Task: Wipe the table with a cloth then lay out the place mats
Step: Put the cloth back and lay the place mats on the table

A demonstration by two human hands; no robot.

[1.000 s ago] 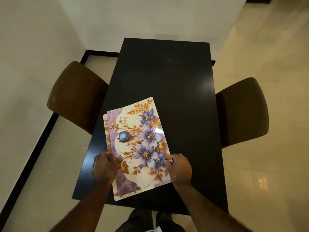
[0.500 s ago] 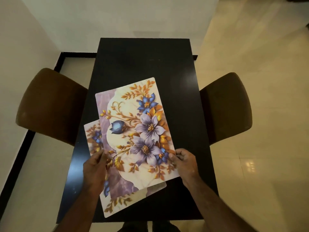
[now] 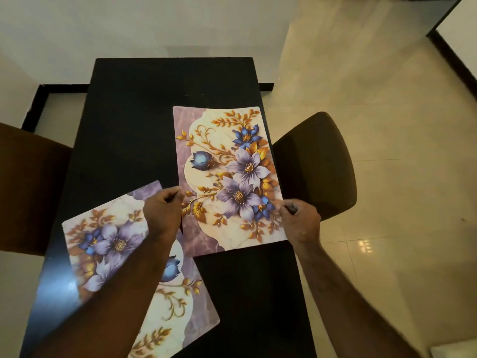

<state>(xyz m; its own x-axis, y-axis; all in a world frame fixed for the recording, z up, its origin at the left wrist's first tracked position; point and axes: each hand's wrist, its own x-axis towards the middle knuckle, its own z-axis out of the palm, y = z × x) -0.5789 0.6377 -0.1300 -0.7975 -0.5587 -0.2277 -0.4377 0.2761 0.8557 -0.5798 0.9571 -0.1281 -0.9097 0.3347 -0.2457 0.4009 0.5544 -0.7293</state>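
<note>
Both hands grip floral mat (image 3: 227,177) by side edges over black table (image 3: 134,112): left hand (image 3: 163,211), right hand (image 3: 300,219) closed. Second mat (image 3: 116,244) lies askew under left forearm.

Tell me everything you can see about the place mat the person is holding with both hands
The held place mat is a thin rectangular sheet with rounded corners and a glossy, plastic-looking face. It is printed with purple and blue flowers, gold leaves and a cream marble panel on mauve. It lies lengthwise along the right side of the black table, beside the right-hand chair. The left hand grips its left edge, the right hand its right edge. Its near left corner overlaps the second mat.
</note>
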